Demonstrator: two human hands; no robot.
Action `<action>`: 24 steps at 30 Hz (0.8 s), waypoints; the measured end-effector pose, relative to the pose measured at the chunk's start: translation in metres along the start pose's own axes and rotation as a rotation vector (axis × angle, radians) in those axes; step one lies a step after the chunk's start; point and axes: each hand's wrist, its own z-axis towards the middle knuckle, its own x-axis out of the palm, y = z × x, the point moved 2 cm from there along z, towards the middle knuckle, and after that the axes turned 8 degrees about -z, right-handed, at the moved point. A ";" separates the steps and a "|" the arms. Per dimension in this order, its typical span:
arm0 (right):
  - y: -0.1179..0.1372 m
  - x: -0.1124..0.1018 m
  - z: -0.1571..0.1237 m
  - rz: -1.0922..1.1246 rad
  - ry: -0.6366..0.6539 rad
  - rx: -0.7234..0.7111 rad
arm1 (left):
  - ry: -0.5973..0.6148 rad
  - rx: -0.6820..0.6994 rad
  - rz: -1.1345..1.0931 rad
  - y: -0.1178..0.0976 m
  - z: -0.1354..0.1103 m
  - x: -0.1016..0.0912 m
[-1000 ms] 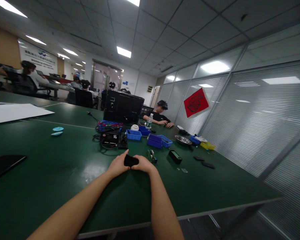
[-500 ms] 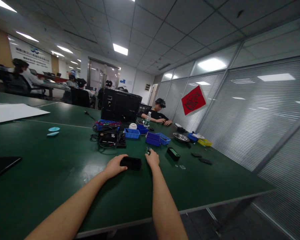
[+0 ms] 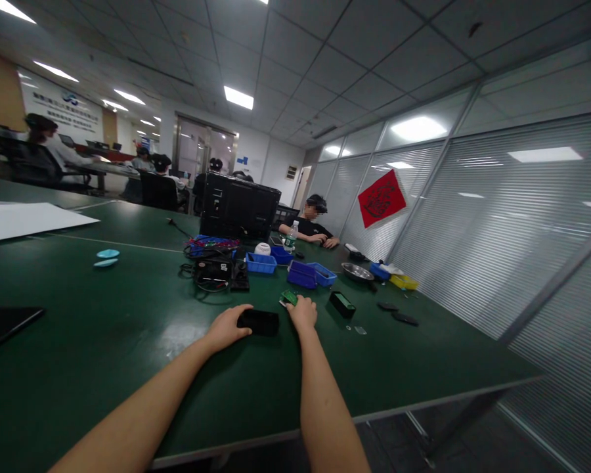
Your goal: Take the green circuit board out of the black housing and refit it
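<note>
Left hand (image 3: 228, 326) clamped on left end of case (image 3: 262, 322). Right hand (image 3: 304, 314) apart, pinching board (image 3: 290, 297) beyond case's right end. Grip board by edges, unflexed; brace case steady.

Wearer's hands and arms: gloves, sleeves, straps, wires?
Left hand and right hand: no gloves, no rings visible. Left forearm and right forearm: no sleeves, watch, straps or cables in view. Upper arms are out of frame.

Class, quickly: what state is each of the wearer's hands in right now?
Left hand: closed on one end of a black box.
Right hand: closed, holding a green circuit board.
</note>
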 end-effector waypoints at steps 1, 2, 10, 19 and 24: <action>0.001 0.000 -0.001 -0.023 -0.007 -0.012 | 0.001 -0.001 0.000 0.000 0.000 0.000; 0.002 -0.001 -0.001 -0.037 -0.014 -0.019 | 0.001 0.000 -0.001 0.000 0.000 0.000; -0.002 -0.007 0.002 -0.001 -0.001 0.010 | 0.003 -0.008 0.014 0.004 0.001 0.001; 0.004 -0.018 0.004 0.504 0.045 -0.201 | -0.027 -0.103 0.014 0.008 0.005 0.001; 0.018 -0.035 -0.010 0.811 0.181 -0.529 | -0.038 -0.062 0.023 0.009 0.005 0.001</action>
